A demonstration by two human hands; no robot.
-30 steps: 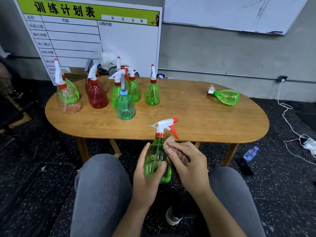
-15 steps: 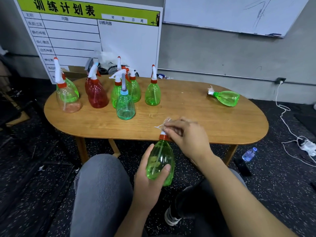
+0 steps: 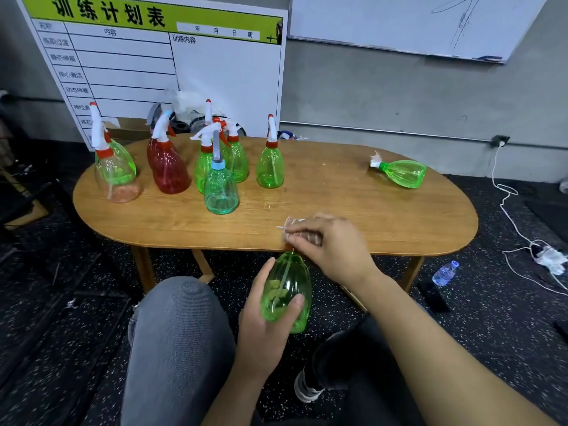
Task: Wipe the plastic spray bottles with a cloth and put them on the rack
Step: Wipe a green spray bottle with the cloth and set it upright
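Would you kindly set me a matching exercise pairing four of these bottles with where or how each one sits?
Things:
1. red bottle
2. blue-capped bottle
3. capless green bottle
4. held green bottle

States:
A. gripped by the left hand below the table edge
B. lying on its side, far right
C. upright, nearest the front of the group
D. upright, left part of the group

Pairs: 1-D, 2-C, 3-B, 4-A

Left hand point(image 3: 261, 330) grips a green spray bottle point(image 3: 287, 290); right hand point(image 3: 332, 247) presses a cloth point(image 3: 299, 232) over its nozzle, by the counter point(image 3: 338, 195).
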